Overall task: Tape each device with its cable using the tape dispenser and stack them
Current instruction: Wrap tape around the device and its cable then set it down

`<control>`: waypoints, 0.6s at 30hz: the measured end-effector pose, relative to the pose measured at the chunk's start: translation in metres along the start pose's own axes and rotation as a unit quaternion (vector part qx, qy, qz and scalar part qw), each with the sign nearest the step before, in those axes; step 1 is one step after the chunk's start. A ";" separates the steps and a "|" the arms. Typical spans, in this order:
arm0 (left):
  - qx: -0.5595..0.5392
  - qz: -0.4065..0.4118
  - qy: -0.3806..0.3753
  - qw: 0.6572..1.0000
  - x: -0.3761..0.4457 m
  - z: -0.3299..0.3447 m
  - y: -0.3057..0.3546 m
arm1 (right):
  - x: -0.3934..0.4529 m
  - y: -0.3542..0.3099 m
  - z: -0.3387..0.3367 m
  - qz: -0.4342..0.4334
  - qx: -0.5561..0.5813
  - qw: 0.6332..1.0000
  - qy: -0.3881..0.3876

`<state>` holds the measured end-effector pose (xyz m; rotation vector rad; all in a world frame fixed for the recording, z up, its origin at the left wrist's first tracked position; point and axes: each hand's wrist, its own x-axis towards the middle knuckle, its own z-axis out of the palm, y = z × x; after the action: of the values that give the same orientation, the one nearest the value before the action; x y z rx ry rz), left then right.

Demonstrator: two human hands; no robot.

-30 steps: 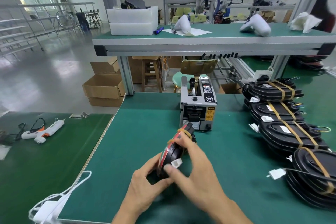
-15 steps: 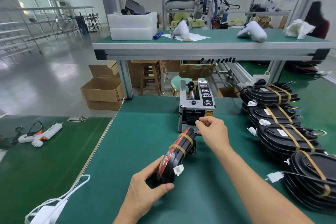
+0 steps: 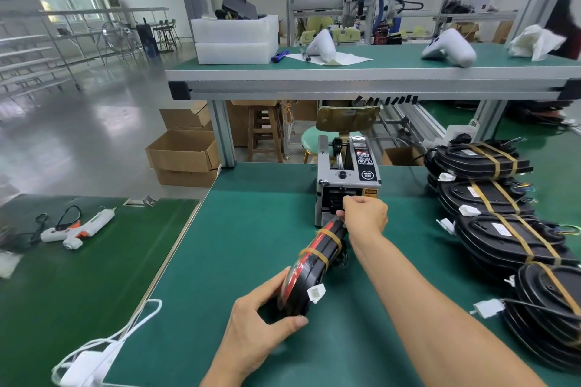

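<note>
- Device (image 3: 314, 264), black with a red face, stands on edge on the green table (image 3: 251, 229) just in front of the tape dispenser (image 3: 347, 185); two tape bands already wrap it.
- Left hand (image 3: 264, 327) grips its near end, thumb curled round.
- Right hand (image 3: 366, 214) at the dispenser mouth, fingers curled, apparently pinching tape; the strip itself is not visible.
- Looks rigid, light, with a smooth shell; hold by the rim, since the white plug (image 3: 316, 294) dangles.
- Versus half a second ago: barely changed, right hand same spot.
- Taped stacks (image 3: 503, 229) at right.
</note>
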<state>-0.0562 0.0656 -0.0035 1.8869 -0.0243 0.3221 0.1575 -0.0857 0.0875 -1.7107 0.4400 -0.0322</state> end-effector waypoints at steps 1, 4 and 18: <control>-0.001 0.000 0.001 1.000 0.000 0.000 0.000 | 0.001 -0.001 0.002 0.010 0.010 1.000 0.004; -0.002 0.001 0.004 1.000 0.000 0.000 0.000 | 0.006 -0.001 0.007 0.032 0.038 0.999 0.017; -0.014 -0.004 0.003 1.000 0.001 0.000 0.000 | 0.023 0.001 0.023 0.094 0.104 0.989 0.050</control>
<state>-0.0551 0.0655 -0.0036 1.8576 -0.0181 0.3207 0.1850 -0.0717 0.0771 -1.4621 0.6482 -0.0253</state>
